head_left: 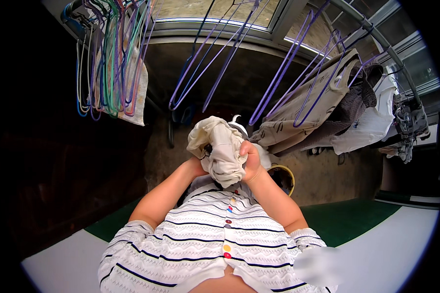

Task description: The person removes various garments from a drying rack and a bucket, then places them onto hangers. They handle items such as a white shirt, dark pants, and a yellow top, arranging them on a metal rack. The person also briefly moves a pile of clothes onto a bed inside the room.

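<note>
Cream cloth bundle (219, 146), prob. a garment, is being judged soft, light, limp w/ no stiff edge, so best taken by a bunched fold, both sides; it is being seen as pale, wrinkled, twisted, w/ a white hanger hook (236, 118) poking up behind. It is being held at chest height, clamped between left hand (199, 165) and right hand (252, 160), both fists closed on fabric. Around it: purple hangers (220, 53) are hanging on a rail above, beige garments (318, 97) are being aired at right, a yellow-rimmed bucket (287, 175) is sitting below.

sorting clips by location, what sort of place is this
Probably a home laundry-drying spot by a window: empty wire hangers on a rail, clothes hung to dry, and both hands, left and right, holding a cream garment.
</note>
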Demonstrator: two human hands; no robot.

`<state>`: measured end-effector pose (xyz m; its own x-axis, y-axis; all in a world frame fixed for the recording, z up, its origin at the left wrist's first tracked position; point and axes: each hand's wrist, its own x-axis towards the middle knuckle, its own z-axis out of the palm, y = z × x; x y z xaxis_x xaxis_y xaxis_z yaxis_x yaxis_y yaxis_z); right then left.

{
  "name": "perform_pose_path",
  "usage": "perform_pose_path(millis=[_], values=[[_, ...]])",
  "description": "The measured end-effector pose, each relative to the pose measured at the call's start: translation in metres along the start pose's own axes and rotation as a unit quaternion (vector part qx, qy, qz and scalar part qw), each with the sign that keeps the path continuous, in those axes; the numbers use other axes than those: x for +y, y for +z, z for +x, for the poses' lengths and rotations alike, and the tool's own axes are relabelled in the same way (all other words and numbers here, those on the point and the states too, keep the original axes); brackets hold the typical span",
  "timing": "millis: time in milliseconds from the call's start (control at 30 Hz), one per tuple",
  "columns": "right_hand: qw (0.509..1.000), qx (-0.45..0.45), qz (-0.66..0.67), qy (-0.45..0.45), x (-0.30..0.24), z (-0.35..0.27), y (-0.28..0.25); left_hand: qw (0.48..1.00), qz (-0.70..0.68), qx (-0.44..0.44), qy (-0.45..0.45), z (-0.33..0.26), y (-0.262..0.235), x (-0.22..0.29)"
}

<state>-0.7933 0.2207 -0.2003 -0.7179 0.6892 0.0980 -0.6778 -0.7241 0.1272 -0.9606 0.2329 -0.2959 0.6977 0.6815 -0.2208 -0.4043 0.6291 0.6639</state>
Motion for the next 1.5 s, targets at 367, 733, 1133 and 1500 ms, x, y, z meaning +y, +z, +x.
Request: perform_pose_path(millis=[367,733,1133,1500], values=[[0.862,0.358,-0.358,0.012,-0.045,-0.042,-0.042,0.877,0.429,0.196,0.093,-0.043,0.01,0.073],[0.354,0.161,-0.92,0.056,-0.063,-0.037,0.033,0.751,0.647,-0.118,0.061,-0.074,0.054,0.198],[-0.03,0.241,-0.966,-0.09,-0.07,-0.01,0.033,0.352,0.933,-0.073,-0.028,-0.074,0.044,0.154],[0.55,0.245,-0.785,-0.145,-0.061,-0.009,0.006,0.963,0.262,-0.006,-0.06,-0.032,0.023,0.155]])
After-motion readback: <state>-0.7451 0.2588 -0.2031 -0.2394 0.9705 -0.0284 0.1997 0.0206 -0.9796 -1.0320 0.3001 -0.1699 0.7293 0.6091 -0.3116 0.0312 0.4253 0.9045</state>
